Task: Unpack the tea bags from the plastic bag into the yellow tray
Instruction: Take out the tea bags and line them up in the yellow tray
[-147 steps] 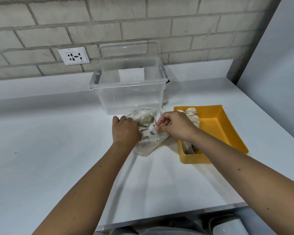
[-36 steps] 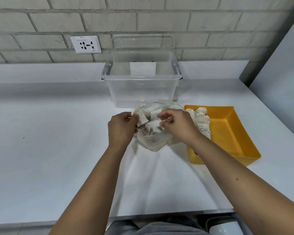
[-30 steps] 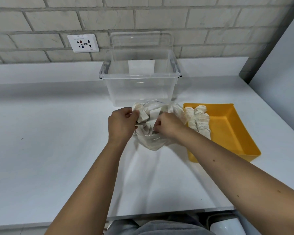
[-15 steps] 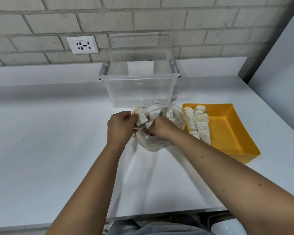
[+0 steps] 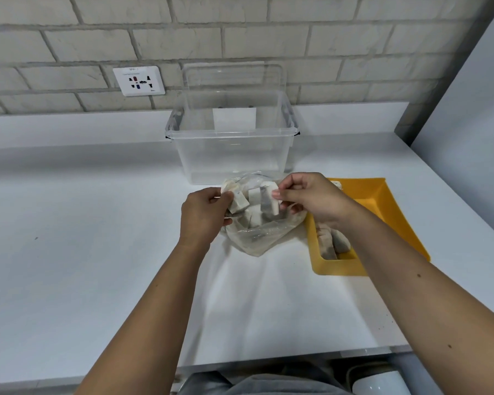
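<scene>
Tea bags (image 5: 251,208) sit bunched inside the plastic bag (image 5: 264,238), which lies at the centre of the frame on the white countertop (image 5: 97,252), just left of the yellow tray (image 5: 340,270).

From my seat I see the left hand (image 5: 204,216) with its fingers curled, gripping the left edge of the plastic bag's mouth and holding it open. A pale tea bag lies against its fingertips, but I cannot tell whether it is held too.

The right hand (image 5: 311,199) is over the right side of the bag's mouth. Its thumb and fingertips pinch one tea bag (image 5: 270,201), which hangs upright at the opening, and the other fingers are bent in.

In the tray, to the right of centre, I make out a row of tea bags (image 5: 330,242) along the left wall, mostly hidden by the right wrist. The right half of the tray shows bare yellow.

Behind the bag, in the upper centre, stands a clear storage bin (image 5: 231,151). A wall socket (image 5: 139,80) sits upper left on the brick wall (image 5: 354,38).
</scene>
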{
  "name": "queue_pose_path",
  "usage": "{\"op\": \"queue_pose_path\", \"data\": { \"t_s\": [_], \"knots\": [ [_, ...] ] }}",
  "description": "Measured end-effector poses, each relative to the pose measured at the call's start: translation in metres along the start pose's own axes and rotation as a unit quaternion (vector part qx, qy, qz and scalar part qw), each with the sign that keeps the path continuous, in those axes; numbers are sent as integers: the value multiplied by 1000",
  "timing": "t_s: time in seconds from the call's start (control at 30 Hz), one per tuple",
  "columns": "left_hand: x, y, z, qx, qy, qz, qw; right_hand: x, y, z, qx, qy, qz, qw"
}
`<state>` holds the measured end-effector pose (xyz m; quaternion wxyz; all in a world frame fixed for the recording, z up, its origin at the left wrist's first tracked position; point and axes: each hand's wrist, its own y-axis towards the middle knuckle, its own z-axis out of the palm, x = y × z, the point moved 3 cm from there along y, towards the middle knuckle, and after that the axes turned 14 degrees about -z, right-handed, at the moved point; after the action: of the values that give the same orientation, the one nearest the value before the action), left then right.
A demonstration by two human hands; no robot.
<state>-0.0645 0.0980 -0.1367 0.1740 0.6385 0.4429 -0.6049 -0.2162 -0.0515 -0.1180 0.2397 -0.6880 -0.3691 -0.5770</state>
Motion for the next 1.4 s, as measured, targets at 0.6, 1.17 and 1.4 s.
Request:
{"op": "queue_pose_path", "data": {
  "t_s": [0.6, 1.17, 1.4],
  "knots": [
    [7, -4, 12, 166, -108, -132, 971, 3, 15, 30, 66, -5, 11, 998],
    [0, -4, 8, 132, -63, -90, 985, 2, 30, 40, 18, -87, -46, 995],
    [7, 9, -8, 19, 2, -25, 999, -43, 41, 50, 79, -212, 67, 972]
  ]
}}
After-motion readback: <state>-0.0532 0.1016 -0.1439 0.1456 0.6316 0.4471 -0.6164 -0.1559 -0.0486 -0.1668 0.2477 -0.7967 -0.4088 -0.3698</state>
